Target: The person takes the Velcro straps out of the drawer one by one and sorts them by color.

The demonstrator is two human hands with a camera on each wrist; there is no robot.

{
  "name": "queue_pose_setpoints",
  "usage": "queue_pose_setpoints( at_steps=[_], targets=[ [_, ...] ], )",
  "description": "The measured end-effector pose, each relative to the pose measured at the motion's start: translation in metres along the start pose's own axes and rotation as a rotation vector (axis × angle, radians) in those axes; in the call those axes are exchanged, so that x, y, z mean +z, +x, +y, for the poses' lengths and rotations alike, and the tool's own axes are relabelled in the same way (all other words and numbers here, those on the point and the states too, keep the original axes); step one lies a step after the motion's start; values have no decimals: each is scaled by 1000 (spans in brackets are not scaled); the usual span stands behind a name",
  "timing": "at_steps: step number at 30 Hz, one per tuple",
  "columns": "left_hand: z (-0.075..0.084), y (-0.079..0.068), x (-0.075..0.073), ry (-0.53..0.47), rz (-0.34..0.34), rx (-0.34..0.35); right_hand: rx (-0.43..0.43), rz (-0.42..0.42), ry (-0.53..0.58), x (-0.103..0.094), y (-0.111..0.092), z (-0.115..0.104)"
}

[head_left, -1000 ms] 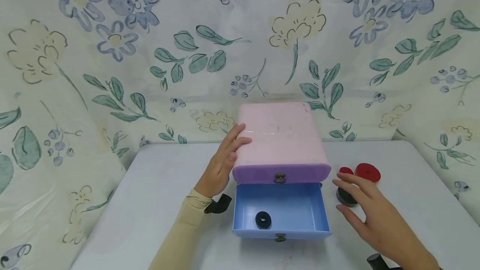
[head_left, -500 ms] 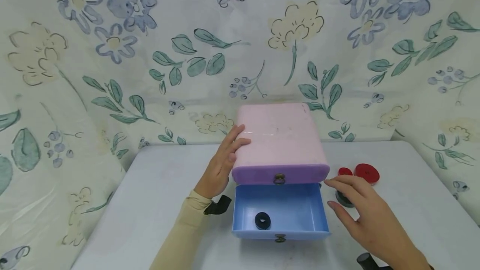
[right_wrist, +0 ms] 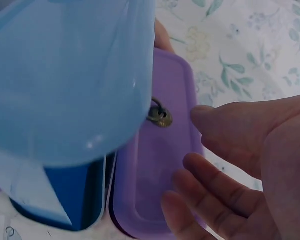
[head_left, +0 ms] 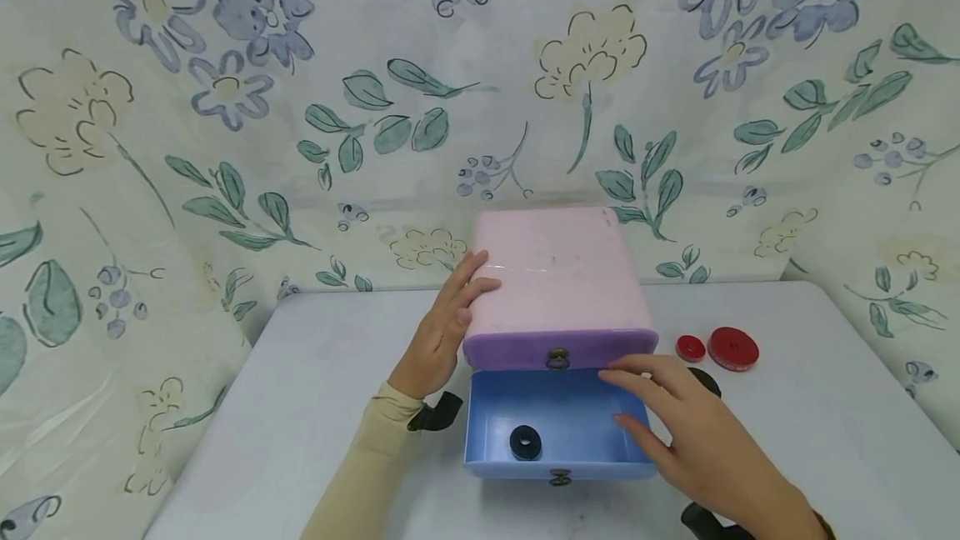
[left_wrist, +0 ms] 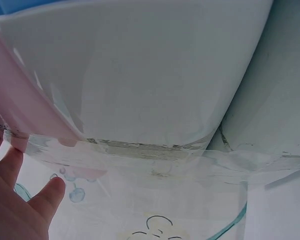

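A small chest with a pink top [head_left: 558, 269] stands on the table, its purple upper drawer [head_left: 517, 350] closed. Below it, the light blue lower drawer [head_left: 555, 394] is pulled out, with a black ring [head_left: 526, 442] lying inside at the front. My left hand [head_left: 435, 340] rests against the chest's left side, fingers extended onto the top edge; the left wrist view shows its fingers [left_wrist: 50, 195] by the pink side. My right hand [head_left: 690, 423] hovers over the blue drawer's right end, fingers loosely bent and holding nothing. In the right wrist view the purple front has a brass ring pull [right_wrist: 161, 116].
Right of the chest lie a small red disc [head_left: 691, 348] and a larger red disc [head_left: 732, 349]. A black disc [head_left: 705, 382] is partly hidden behind my right hand. Floral cloth [head_left: 390, 190] hangs behind the white table [head_left: 300, 407].
My right hand has moved left from beside the discs to over the blue drawer's right end. My left hand keeps its place on the chest.
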State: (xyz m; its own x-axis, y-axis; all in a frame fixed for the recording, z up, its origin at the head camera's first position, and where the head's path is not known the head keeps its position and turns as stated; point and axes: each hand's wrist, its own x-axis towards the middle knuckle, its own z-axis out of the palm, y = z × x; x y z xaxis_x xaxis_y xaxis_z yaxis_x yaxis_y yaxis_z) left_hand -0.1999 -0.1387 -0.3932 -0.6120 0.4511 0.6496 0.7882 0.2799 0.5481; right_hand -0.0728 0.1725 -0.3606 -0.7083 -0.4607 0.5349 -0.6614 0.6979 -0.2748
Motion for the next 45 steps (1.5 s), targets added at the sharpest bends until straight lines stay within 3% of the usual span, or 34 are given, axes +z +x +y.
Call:
queue_pose_setpoints(
  at_steps=[9,18,30,45],
  targets=[
    [0,0,0,-2,2,0,-50,-57,81,15,10,-3],
    [-1,0,1,-5,3,13,-11,-213,135,28,22,-10],
    [-3,0,1,-16,2,21,-71,-298,161,46,35,-16],
    [-2,0,0,-22,3,20,-135,-474,117,50,53,-21]
  ],
)
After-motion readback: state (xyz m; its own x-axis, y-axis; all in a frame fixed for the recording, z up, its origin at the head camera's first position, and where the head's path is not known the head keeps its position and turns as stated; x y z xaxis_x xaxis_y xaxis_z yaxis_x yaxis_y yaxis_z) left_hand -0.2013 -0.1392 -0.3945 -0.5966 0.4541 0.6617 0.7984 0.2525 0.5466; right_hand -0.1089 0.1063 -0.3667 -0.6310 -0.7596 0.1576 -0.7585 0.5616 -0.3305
